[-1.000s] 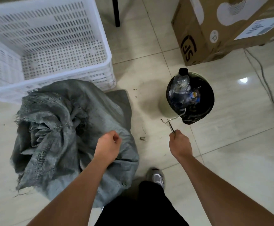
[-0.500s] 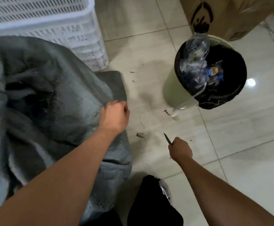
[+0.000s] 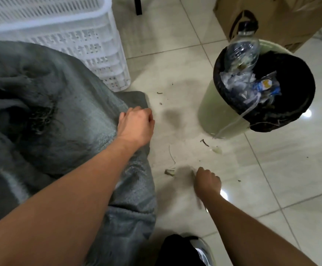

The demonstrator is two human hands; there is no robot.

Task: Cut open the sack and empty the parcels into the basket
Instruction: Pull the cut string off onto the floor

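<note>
sack point(image 3: 64, 131): grey woven fabric, bulging, standing on the tiled floor point(image 3: 175, 70) at left of view; frayed, crumpled mouth toward the upper left; contents not visible.

left hand point(image 3: 136, 125): knuckles up, fingers curled into the sack's cloth at its right edge, gripping a fold.

right hand point(image 3: 207, 182): low over the floor, clear of the sack, fingers closed in a fist; a thin blurred object point(image 3: 199, 202) runs below the fist, too smeared to identify, and whether the fist grips it cannot be told.

basket point(image 3: 83, 39): white perforated plastic, behind the sack and touching or just beside it; only its near wall and corner show; inside not visible.

bin point(image 3: 223, 116): pale green, black liner, right of the sack and well apart from it; holds a clear plastic bottle point(image 3: 242, 48) with a dark cap, crumpled paper and wrappers; a clear strip hangs over its rim.

cardboard box point(image 3: 271, 16): behind the bin, upper right.

floor scraps point(image 3: 169, 171): small bits and threads between the sack and the bin.

shoe point(image 3: 202, 250): bottom centre, beside a dark trouser leg.
</note>
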